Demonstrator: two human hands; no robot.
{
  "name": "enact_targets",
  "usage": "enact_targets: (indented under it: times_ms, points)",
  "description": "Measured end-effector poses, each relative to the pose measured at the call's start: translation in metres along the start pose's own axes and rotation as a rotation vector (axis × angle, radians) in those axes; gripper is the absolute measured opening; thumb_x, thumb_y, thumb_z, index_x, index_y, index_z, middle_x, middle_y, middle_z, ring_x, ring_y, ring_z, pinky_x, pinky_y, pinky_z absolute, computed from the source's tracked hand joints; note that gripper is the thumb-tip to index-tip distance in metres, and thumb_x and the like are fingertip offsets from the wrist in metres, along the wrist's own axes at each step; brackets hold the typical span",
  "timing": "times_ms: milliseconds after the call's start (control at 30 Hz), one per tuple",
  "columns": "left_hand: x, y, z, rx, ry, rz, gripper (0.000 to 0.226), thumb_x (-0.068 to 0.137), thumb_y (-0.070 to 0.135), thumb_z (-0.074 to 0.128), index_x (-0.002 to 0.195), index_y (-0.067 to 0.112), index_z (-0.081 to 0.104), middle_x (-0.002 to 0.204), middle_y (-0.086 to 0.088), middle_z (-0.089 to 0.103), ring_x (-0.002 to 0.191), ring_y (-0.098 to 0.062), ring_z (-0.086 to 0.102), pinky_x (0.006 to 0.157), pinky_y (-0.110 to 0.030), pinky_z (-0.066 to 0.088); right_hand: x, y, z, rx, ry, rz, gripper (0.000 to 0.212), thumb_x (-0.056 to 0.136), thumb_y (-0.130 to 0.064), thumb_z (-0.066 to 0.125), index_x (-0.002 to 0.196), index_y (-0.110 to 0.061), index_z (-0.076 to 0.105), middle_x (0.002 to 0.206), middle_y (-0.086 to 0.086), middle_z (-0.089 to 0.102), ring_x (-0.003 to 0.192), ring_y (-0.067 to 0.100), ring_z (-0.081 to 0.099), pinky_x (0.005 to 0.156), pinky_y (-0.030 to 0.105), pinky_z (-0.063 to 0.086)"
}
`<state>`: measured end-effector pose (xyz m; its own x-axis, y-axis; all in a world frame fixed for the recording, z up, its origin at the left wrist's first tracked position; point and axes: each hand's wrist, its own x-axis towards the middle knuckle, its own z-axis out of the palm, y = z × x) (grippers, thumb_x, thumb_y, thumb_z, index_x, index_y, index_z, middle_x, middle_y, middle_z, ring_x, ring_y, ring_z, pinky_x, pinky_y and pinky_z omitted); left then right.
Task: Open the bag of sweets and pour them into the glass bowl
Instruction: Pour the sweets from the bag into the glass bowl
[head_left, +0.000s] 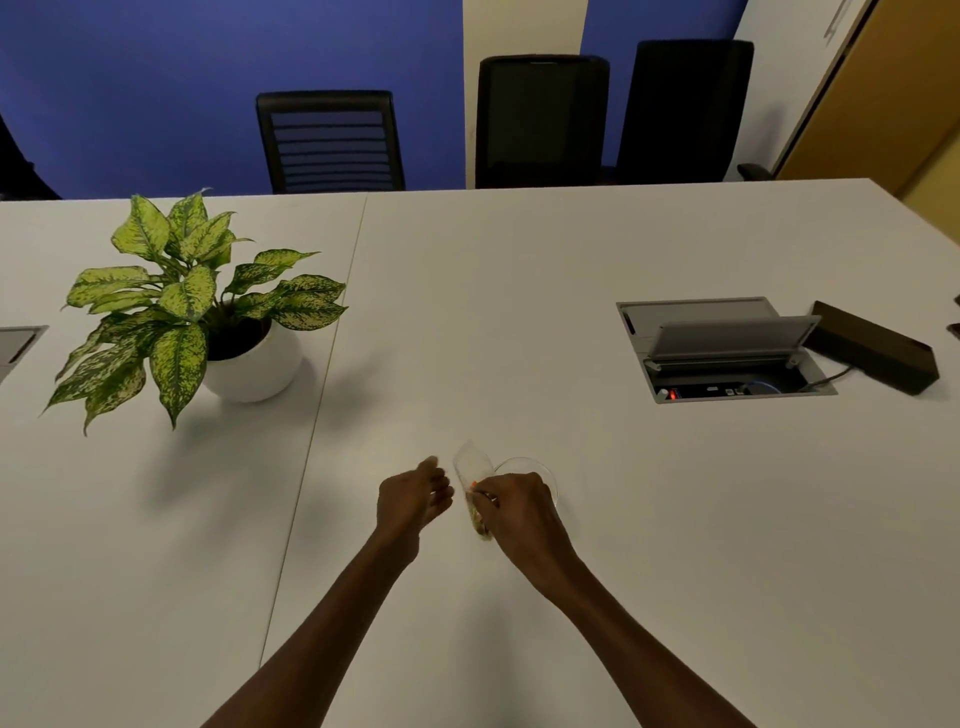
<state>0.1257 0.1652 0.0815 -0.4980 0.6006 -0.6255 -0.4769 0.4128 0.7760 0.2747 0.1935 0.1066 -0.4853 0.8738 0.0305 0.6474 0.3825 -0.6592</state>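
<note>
Right hand grip pinching bag of sweets, left hand loosely spread beside it

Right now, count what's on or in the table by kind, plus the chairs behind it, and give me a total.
Chairs: 3
Plant: 1
Bag: 1, gripped by the right hand
Bowl: 1
Open socket hatch: 1
Black box: 1
Total: 8

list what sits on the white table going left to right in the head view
green speckled plant in a round white pot → left hand → clear plastic bag of sweets → right hand → open grey cable hatch → flat black box
</note>
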Motion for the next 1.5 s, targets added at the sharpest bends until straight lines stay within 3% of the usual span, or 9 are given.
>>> enact_targets:
  times_ms: [133, 267, 500, 633, 800, 1000, 1167, 1367, 1500]
  points:
    - [0.015, -0.024, -0.005, -0.096, -0.135, -0.3, 0.037, 0.097, 0.028, 0.055, 0.119, -0.003, 0.054, 0.118, -0.025, 0.06, 0.102, -0.038, 0.061, 0.087, -0.045, 0.052, -0.003, 0.003, -0.007, 0.11, -0.005, 0.05, 0.025, 0.091, -0.017, 0.06, 0.073, -0.003, 0.072, 0.048, -0.011, 0.052, 0.05, -0.003, 0.054, 0.05, 0.004, 0.032]
    - [0.022, -0.041, 0.002, -0.318, -0.392, -0.548, 0.048, 0.098, 0.042, 0.047, 0.118, 0.0, 0.057, 0.103, -0.024, 0.069, 0.094, -0.041, 0.068, 0.082, -0.055, 0.057, -0.001, 0.008, -0.012, 0.197, -0.049, 0.058, 0.019, 0.091, -0.018, 0.062, 0.09, -0.005, 0.076, 0.079, 0.007, 0.076, 0.063, 0.008, 0.064, 0.061, 0.011, 0.046]
    - [0.038, -0.05, -0.001, -0.304, -0.328, -0.443, 0.033, 0.092, 0.034, 0.061, 0.112, 0.01, 0.067, 0.104, -0.013, 0.074, 0.091, -0.026, 0.071, 0.08, -0.047, 0.06, 0.003, 0.041, -0.008, 0.328, 0.009, 0.246, 0.015, 0.093, -0.017, 0.061, 0.087, -0.008, 0.072, 0.077, 0.002, 0.073, 0.07, 0.013, 0.069, 0.062, 0.01, 0.05]
    - [0.043, -0.058, -0.005, -0.267, -0.295, -0.422, 0.026, 0.092, 0.028, 0.063, 0.112, 0.011, 0.066, 0.097, -0.011, 0.078, 0.082, -0.027, 0.076, 0.075, -0.046, 0.062, 0.003, 0.062, 0.009, 0.527, 0.11, 0.464, 0.012, 0.088, -0.007, 0.063, 0.086, -0.006, 0.074, 0.075, 0.004, 0.074, 0.068, 0.018, 0.073, 0.071, 0.027, 0.06]
    - [0.042, -0.069, -0.007, -0.213, -0.277, -0.407, 0.025, 0.091, 0.026, 0.064, 0.111, 0.011, 0.069, 0.115, -0.014, 0.072, 0.09, -0.03, 0.072, 0.07, -0.044, 0.061, 0.004, 0.084, 0.028, 0.654, 0.186, 0.651, 0.017, 0.084, 0.006, 0.06, 0.085, -0.004, 0.073, 0.074, 0.014, 0.073, 0.058, 0.021, 0.069, 0.07, 0.034, 0.063]
    - [0.036, -0.075, 0.001, -0.163, -0.256, -0.369, 0.015, 0.092, 0.023, 0.062, 0.097, 0.02, 0.076, 0.095, -0.009, 0.078, 0.079, -0.029, 0.076, 0.062, -0.038, 0.06, 0.006, 0.098, 0.037, 0.687, 0.21, 0.749, 0.014, 0.081, 0.007, 0.065, 0.078, -0.005, 0.07, 0.071, 0.02, 0.07, 0.055, 0.025, 0.067, 0.053, 0.02, 0.057]
    - [0.032, -0.075, 0.016, -0.136, -0.187, -0.366, 0.023, 0.095, 0.014, 0.057, 0.117, 0.011, 0.064, 0.116, -0.017, 0.068, 0.095, -0.038, 0.068, 0.068, -0.045, 0.06, 0.006, 0.112, 0.043, 0.666, 0.225, 0.809, 0.012, 0.081, 0.009, 0.063, 0.081, 0.0, 0.071, 0.068, 0.017, 0.069, 0.052, 0.024, 0.067, 0.051, 0.02, 0.056]
    - [0.035, -0.075, 0.028, -0.1, -0.144, -0.298, 0.018, 0.092, 0.009, 0.06, 0.108, 0.003, 0.067, 0.084, -0.015, 0.079, 0.071, -0.033, 0.075, 0.057, -0.037, 0.06, 0.007, 0.122, 0.046, 0.667, 0.234, 0.863, 0.011, 0.081, 0.007, 0.062, 0.078, 0.0, 0.07, 0.064, 0.015, 0.069, 0.05, 0.025, 0.067, 0.058, 0.029, 0.056]
    - [0.037, -0.076, 0.032, -0.067, -0.097, -0.252, 0.014, 0.088, 0.008, 0.067, 0.1, 0.002, 0.071, 0.081, -0.016, 0.078, 0.072, -0.036, 0.074, 0.06, -0.039, 0.061, 0.007, 0.125, 0.049, 0.641, 0.23, 0.866, 0.01, 0.082, 0.006, 0.062, 0.079, 0.002, 0.07, 0.062, 0.012, 0.069, 0.05, 0.025, 0.068, 0.058, 0.027, 0.056]
